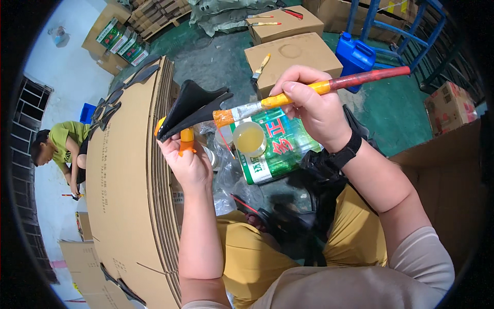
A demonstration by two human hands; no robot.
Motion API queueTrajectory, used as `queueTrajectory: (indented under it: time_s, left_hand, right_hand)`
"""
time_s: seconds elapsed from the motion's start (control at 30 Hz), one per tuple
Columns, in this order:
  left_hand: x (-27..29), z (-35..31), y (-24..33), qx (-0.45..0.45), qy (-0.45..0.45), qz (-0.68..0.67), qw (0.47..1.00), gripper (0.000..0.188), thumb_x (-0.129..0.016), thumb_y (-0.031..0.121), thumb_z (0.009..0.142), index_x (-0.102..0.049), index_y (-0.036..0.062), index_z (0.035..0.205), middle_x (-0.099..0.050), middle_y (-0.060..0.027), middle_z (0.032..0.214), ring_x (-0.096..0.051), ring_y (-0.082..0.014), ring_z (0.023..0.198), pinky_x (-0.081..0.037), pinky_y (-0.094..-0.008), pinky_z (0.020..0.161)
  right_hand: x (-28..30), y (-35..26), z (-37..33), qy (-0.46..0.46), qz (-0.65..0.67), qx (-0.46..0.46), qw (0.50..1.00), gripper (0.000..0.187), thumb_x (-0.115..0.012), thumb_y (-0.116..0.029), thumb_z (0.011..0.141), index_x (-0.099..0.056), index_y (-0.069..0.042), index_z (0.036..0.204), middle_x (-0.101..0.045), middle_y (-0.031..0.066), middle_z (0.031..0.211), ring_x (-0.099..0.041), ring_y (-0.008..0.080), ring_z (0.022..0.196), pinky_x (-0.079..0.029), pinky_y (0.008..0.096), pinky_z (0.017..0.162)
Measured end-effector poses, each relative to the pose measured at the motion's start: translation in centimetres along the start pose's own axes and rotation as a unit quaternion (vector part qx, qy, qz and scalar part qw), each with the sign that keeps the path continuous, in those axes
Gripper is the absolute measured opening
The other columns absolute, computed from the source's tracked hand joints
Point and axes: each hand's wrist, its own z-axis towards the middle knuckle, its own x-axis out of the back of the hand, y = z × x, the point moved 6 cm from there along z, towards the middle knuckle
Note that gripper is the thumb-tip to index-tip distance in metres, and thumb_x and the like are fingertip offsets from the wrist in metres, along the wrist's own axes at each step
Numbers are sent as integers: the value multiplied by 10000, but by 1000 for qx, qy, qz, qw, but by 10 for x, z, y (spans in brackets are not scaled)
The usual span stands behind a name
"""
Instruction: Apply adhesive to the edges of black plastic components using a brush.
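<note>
My left hand (pixel 188 167) is closed on a black, curved, pointed piece (pixel 193 108) that looks like a shoe sole, held above the stacked cardboard's edge. Orange coverings show around its fingers. In my right hand (pixel 320 110) is a paintbrush (pixel 303 95) with a yellow and red handle, pinched between thumb and fingers. Its orange-stained bristles point left, at the black piece's lower edge; whether they touch it I cannot tell. Below the brush, a clear cup (pixel 249 139) of yellowish liquid stands on a green and white package (pixel 280 149).
Flat cardboard (pixel 126 149) is stacked at left, with black pieces (pixel 105 110) along its far edge. Ahead are brown boxes (pixel 293 56) with brushes, and a blue jug (pixel 355 56). An open carton (pixel 447 175) stands at right. Another person (pixel 64 147) crouches far left.
</note>
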Motion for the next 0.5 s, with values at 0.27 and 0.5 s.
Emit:
queueTrajectory:
  time_s: [0.27, 0.5]
  left_hand:
    - [-2, -8, 2, 22, -16, -95, 995, 256, -459, 14, 896, -543, 87, 1127, -561, -72, 1158, -519, -214, 1081, -377, -372, 1010]
    - [2, -12, 2, 65, 9, -171, 983, 194, -475, 113, 922, -587, 71, 1074, -593, -86, 1112, -539, -225, 1055, -406, -382, 993]
  right_hand:
    - [2, 16, 2, 26, 91, -39, 995, 201, -550, -192, 863, -596, 2, 837, -578, 40, 707, -490, 61, 569, -399, 187, 502]
    - [9, 34, 4, 31, 129, -52, 990, 154, -547, -153, 873, -620, -29, 817, -593, 14, 715, -507, 37, 563, -410, 165, 498]
